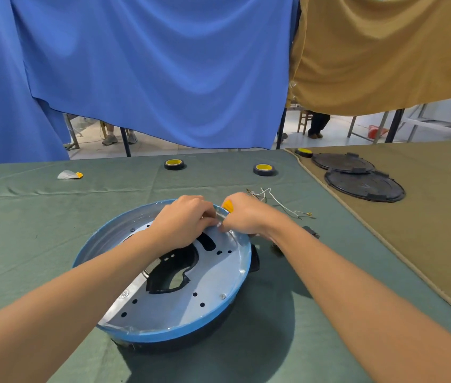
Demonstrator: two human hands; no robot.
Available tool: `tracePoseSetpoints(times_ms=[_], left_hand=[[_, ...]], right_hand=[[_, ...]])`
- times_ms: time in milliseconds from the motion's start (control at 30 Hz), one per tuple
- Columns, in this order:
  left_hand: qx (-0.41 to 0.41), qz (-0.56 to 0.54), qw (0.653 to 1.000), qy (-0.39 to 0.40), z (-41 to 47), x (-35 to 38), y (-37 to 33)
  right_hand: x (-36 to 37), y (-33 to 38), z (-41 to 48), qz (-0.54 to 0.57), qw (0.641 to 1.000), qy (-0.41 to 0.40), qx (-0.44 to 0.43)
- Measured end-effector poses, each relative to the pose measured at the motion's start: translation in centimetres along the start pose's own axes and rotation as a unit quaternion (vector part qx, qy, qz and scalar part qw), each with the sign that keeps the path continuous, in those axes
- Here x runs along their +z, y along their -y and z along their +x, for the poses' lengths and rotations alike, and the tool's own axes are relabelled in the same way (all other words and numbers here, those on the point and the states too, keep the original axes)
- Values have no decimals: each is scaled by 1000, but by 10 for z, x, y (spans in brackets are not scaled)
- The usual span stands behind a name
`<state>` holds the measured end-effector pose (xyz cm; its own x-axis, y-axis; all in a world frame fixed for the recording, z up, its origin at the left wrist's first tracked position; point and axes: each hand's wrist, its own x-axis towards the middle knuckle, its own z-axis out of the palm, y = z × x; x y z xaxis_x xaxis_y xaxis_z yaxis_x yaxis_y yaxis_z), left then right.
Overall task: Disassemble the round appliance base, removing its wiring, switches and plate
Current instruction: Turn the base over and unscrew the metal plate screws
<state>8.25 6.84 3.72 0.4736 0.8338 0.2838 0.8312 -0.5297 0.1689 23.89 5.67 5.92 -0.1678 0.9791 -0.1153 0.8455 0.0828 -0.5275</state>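
Round base (163, 324) sits mid-desk (39, 230), its metal plate (207, 283) still screwed inside. It looks rigid and fairly light, w/ thin sheet edges prob. sharp and a film-wrapped rim likely slick, so best steadied by the blue outer wall, not the cutouts. Left hand (183, 219) is curled at the far rim, can't tell on what; right hand (246, 217) grips a yellow-handled tool (228, 206) beside it.

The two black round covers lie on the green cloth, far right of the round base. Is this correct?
Not quite: the head view shows the two black round covers on the brown cloth, far right of the round base.
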Motion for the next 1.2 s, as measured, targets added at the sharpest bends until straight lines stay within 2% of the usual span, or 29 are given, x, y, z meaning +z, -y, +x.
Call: tracePoseSetpoints(times_ms=[133,400,500,700,867,933,1067,1200], left_hand=[[-34,-62,997,7,1,-2,1],[-90,-121,989,-1,7,0,-1],[-102,-151,983,-30,6,-1,3],[-143,-230,957,-101,7,-8,5],[-157,-249,948,-121,5,-14,2],[-159,-252,946,-128,5,-15,1],[-161,-260,943,-133,6,-14,-3],[-156,-264,942,-137,10,-10,-11]], right_hand=[[5,0,6,84,996,-19,24],[9,-2,6,150,987,-17,52],[11,-3,8,159,985,-30,54],[18,-6,8,97,990,-106,-2],[9,-2,3,21,986,-150,-68],[4,-3,0,30,983,-164,-82],[-4,-3,-8,102,980,-146,-91],[-6,-7,-11,125,980,-128,-82]])
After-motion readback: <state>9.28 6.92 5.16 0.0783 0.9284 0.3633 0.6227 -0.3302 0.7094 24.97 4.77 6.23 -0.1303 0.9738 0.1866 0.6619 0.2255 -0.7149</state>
